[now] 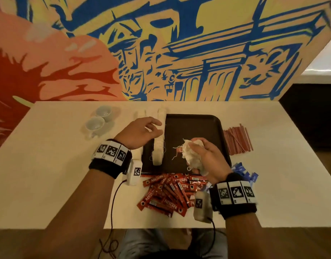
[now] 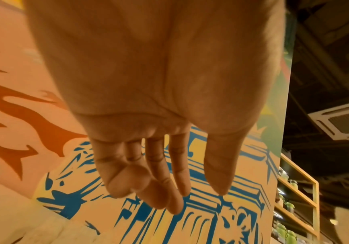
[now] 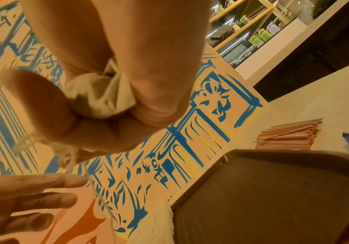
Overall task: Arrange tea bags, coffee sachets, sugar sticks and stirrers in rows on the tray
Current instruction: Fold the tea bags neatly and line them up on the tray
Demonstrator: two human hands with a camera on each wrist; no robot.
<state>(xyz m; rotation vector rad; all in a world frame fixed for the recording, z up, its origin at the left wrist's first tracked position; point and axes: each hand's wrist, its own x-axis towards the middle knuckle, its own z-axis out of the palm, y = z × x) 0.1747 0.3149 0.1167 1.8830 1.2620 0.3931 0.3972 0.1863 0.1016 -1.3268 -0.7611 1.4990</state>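
- The white table (image 1: 48, 165) carries everything, with a painted wall (image 1: 161, 43) in blue, yellow and red behind its far edge.
- The dark tray (image 1: 194, 126) lies in the middle of the table, its near edge just beside the coffee sachets.
- The coffee sachets (image 1: 166, 193) are a loose red heap on the table, near side of the tray, between the two wrists.
- The stirrers (image 1: 237, 142) lie as a flat reddish bundle on the table just right of the tray.
- A row of tea bags (image 1: 159, 146) stands along the left edge of the tray, running from far to near, with thin strings hanging beside it. More white tea bags (image 1: 142, 114) lie on the table at the far left corner of the tray.
- The right hand (image 1: 203, 157) is over the near right part of the tray, and its fingers are curled around a bunch of tea bags (image 1: 190, 154); loose strings hang from the bunch.
- The left hand (image 1: 140, 133) is over the left edge of the tray, just beside the row, with fingers relaxed and spread, and it holds nothing.
- The blue sugar sticks (image 1: 245, 173) lie on the table at the near right corner of the tray, partly hidden by the right wrist.
- Two white cups (image 1: 99, 118) stand at the far left of the table, well apart from the tray.
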